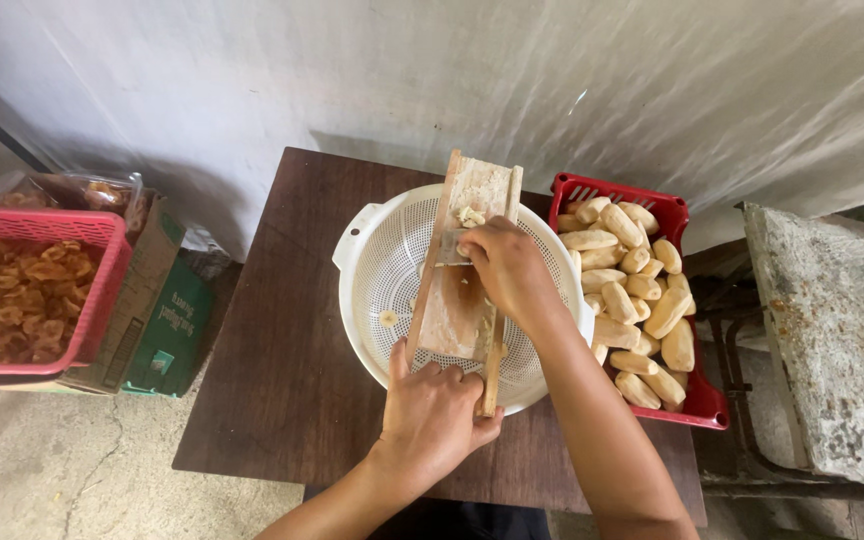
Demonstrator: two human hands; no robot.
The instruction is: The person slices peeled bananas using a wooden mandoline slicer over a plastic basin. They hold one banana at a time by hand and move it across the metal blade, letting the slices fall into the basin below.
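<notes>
Head cam: wooden slicer (457,300) laid across white colander (377,270) on table (282,380), near end gripped by L hand (432,410); peeled piece pressed on board under closed R hand (504,268). Red crate (697,400) of peeled bananas beside.

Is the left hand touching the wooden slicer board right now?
Touching. The head view shows the left hand wrapped around the near end of the wooden slicer board, its fingers lying on the wood, above the white colander.
</notes>
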